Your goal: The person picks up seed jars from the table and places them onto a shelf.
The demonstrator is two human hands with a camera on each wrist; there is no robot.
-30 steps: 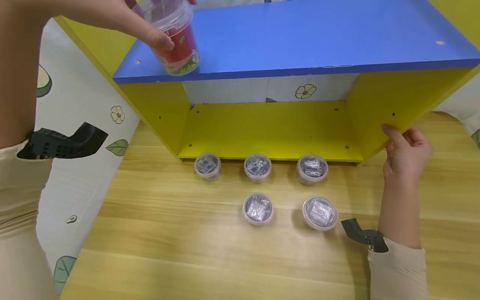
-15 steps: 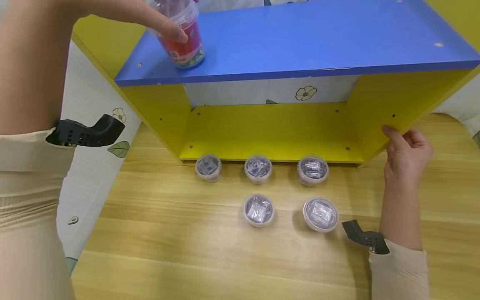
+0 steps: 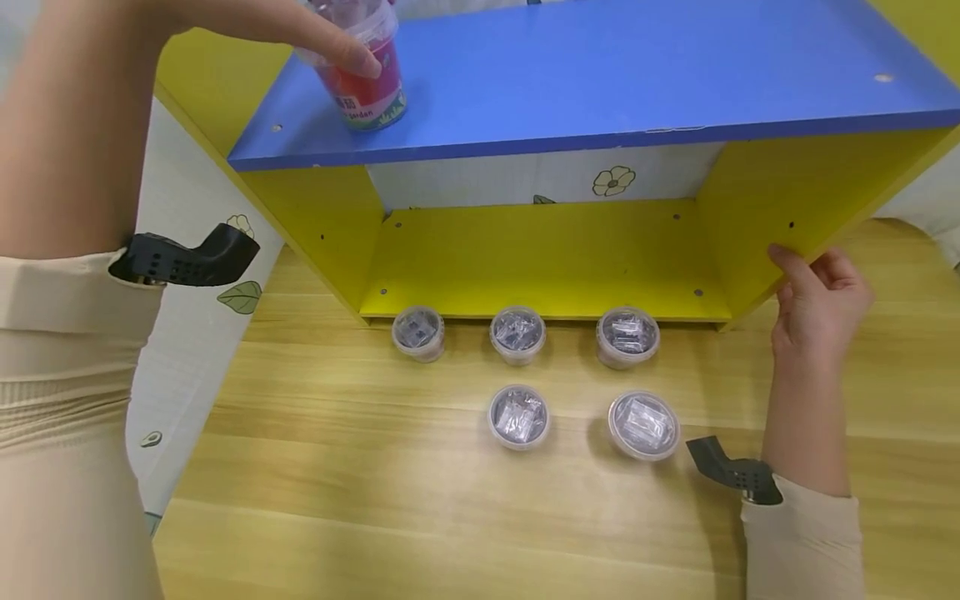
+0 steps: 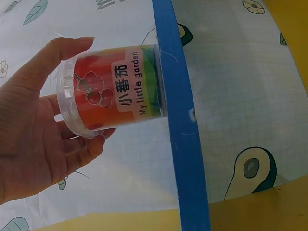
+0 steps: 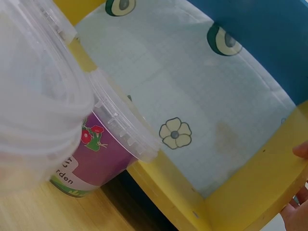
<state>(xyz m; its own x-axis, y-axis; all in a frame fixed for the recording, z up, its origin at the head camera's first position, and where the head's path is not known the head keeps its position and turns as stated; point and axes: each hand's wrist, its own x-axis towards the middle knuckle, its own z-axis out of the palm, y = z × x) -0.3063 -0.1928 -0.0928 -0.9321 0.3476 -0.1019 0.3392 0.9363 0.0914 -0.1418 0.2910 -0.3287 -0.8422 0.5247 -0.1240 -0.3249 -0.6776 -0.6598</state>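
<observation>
My left hand [image 3: 277, 21] holds a clear plastic tub [image 3: 371, 92] with a red label, thumb on one side and fingers curled round the other. In the left wrist view the tub [image 4: 115, 91] shows tomatoes and "My little garden"; its base meets the front part of the blue shelf board [image 3: 600, 67]. Far to the right, my right hand [image 3: 821, 292] grips the front edge of the shelf unit's yellow side panel [image 3: 750, 225], thumb on the inner face. At the right wrist view's edge, only some fingers [image 5: 301, 207] show.
Several lidded tubs stand on the wooden table [image 3: 337, 500], among them a left one [image 3: 417, 333], a middle one [image 3: 519, 417] and a right one [image 3: 643, 425]. A purple-labelled tub [image 5: 106, 154] shows in the right wrist view. Patterned cloth [image 3: 187, 333] lies at left.
My left hand and the tub have moved slightly right and farther back, and the tub's base is now back from the blue board's front edge. The right hand keeps its grip.
</observation>
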